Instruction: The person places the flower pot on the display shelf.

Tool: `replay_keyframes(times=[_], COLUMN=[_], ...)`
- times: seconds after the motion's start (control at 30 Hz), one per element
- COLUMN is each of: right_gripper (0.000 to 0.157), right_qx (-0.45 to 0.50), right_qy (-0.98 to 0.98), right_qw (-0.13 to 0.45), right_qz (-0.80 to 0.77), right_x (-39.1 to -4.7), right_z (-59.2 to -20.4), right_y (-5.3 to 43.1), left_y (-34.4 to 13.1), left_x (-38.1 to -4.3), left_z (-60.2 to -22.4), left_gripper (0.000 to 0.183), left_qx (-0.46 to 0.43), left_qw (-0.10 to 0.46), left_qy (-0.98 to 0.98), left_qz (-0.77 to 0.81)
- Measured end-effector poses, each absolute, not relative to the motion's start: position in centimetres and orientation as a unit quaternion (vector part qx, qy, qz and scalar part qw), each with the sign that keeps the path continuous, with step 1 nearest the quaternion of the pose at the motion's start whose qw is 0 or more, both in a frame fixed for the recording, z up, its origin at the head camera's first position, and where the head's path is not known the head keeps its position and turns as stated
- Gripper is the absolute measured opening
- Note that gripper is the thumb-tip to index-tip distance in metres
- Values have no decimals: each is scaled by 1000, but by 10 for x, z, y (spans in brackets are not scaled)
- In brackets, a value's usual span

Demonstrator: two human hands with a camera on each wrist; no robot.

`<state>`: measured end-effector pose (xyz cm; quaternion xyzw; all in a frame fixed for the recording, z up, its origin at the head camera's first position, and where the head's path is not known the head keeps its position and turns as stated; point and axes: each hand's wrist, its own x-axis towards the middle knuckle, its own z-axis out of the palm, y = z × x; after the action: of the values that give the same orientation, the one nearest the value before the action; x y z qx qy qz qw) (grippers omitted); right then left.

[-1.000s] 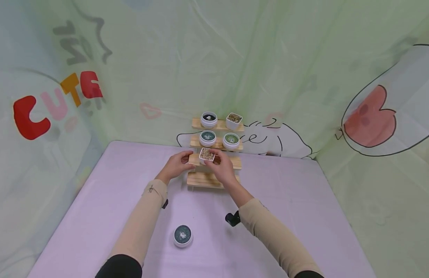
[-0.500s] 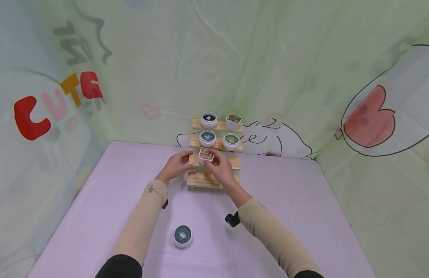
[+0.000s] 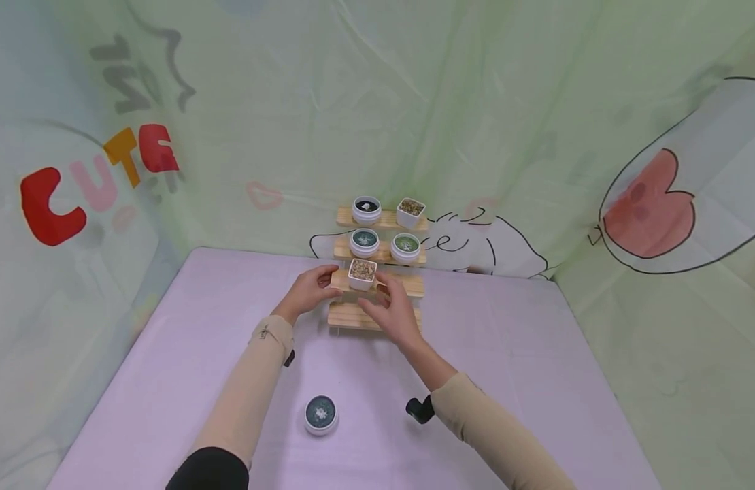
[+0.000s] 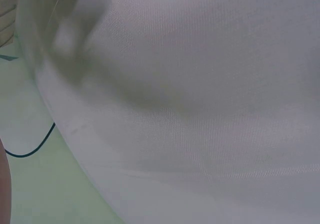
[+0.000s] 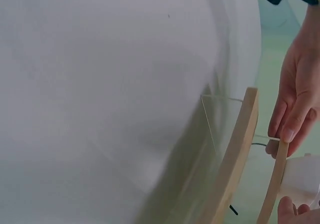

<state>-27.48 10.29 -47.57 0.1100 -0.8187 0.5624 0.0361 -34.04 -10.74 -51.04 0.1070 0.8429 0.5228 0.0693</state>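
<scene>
A square white pot (image 3: 362, 275) filled with brownish grains sits at the left of the second-lowest step of a tiered wooden stand (image 3: 409, 284). My left hand (image 3: 307, 292) grips the left end of that step. In the right wrist view, the left hand (image 5: 300, 88) has its thumb on the step's edge and fingers behind it. My right hand (image 3: 394, 312) is just right of the pot, fingers apart and holding nothing. Its fingertips (image 5: 287, 210) show near the pot's side in the right wrist view. The left wrist view shows mostly cloth, with only a sliver of skin.
Above, a round pot with teal filling (image 3: 365, 242) and one with green filling (image 3: 406, 246) share a step. On top stand a dark-filled round pot (image 3: 366, 209) and another square pot (image 3: 411, 212). Another round pot (image 3: 320, 414) stands on the lilac cloth (image 3: 494, 381).
My right hand has let go of the square pot and drawn back slightly down and to the right. The pot shifted slightly left. My left hand stays at the step's end.
</scene>
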Motion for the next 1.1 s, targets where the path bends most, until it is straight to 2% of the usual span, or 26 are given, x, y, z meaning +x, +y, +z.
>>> replay_keyframes(times=[0.3, 0.57, 1.1], right_gripper=[74, 73, 74], right_qx=[107, 136, 213], right_qy=[-834, -835, -811], right_qw=[-14, -49, -141], right_qz=[541, 530, 527], right_x=[-246, -226, -185], right_z=[-477, -483, -520], right_y=[106, 109, 103], left_y=[-107, -106, -106], left_x=[-341, -340, -338], left_z=[-509, -510, -509], left_gripper=[68, 68, 68], left_qx=[105, 98, 104], left_qw=[72, 77, 68], left_qy=[844, 843, 838], left_qz=[521, 523, 532])
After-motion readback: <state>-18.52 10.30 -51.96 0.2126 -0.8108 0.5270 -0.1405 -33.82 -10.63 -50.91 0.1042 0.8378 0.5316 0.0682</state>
